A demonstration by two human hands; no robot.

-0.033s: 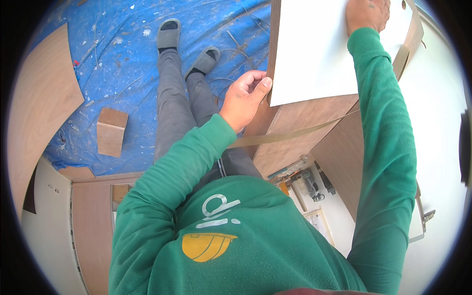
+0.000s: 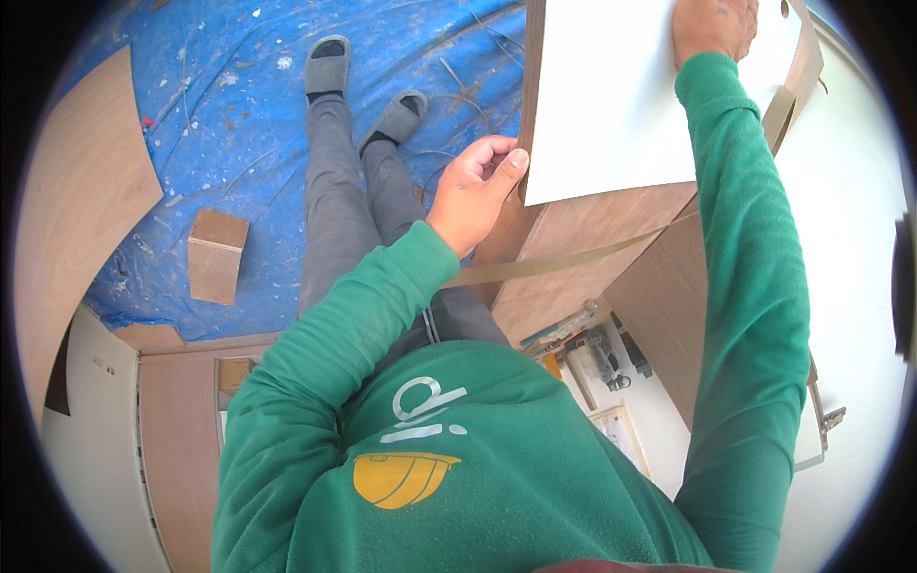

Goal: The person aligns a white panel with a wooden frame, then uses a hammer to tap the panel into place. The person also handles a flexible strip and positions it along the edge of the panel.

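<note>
A white-faced board (image 2: 611,105) with a brown edge lies at the upper right. My left hand (image 2: 478,186) is at its near left corner, thumb and curled fingers closed on the brown edge. On the white face, at the top of the picture, rests my right hand (image 2: 712,29). Its fingers are curled in, and whatever they may hold is hidden beneath. A thin tan strip (image 2: 573,260) runs from under my left forearm towards the right, passing below the board. Under the board is a wood-grain panel (image 2: 587,239).
Blue sheeting (image 2: 248,105) covers the floor, with scraps on it and a small wooden block (image 2: 218,258). A large plywood sheet (image 2: 86,210) stands at the left. Tools (image 2: 597,353) lie low down beside my torso. A metal hinge (image 2: 834,418) sticks out at the right.
</note>
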